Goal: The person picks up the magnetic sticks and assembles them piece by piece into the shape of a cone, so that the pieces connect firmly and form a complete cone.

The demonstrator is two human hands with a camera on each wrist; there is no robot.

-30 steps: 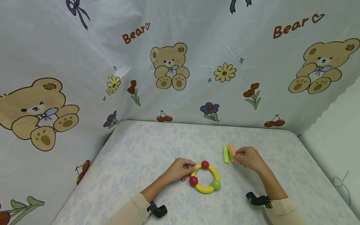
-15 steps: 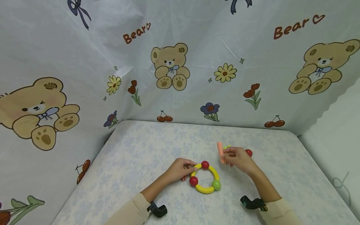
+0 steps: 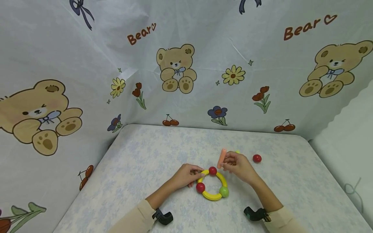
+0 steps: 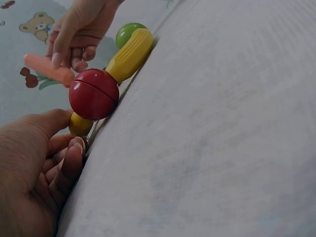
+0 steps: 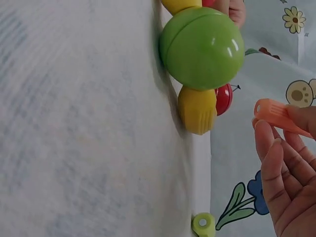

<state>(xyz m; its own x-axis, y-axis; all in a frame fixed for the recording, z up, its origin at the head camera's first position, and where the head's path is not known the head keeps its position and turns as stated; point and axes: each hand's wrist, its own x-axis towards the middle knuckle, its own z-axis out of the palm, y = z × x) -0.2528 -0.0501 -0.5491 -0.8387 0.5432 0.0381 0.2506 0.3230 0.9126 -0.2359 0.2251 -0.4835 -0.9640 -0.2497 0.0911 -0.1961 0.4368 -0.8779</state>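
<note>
A toy ring of curved yellow rods [image 3: 211,196] and balls lies on the table. Two of its balls are red, one [image 3: 212,171] at the far side; the green ball [image 3: 224,191] is at the near right. My left hand [image 3: 186,176] pinches the ring's left yellow rod between thumb and fingers. In my right hand [image 3: 239,165], a straight orange rod [image 3: 221,158] is pinched and raised at a tilt, its lower end close by the far red ball. Whether rod and ball touch, I cannot tell. The right wrist view shows the green ball [image 5: 202,49] large and the orange rod [image 5: 279,116] beside it.
Behind my right hand a loose red ball [image 3: 257,158] rests on the table. A lime-green rod [image 3: 237,151] is mostly hidden by that hand; a lime rod end [image 5: 203,224] shows in the right wrist view. A bear-print cloth [image 3: 198,110] hangs along the table's back edge.
My right hand has carried the orange rod from beside the lime-green rods leftward to the ring, uncovering the loose red ball. The left hand and the ring stay put.
</note>
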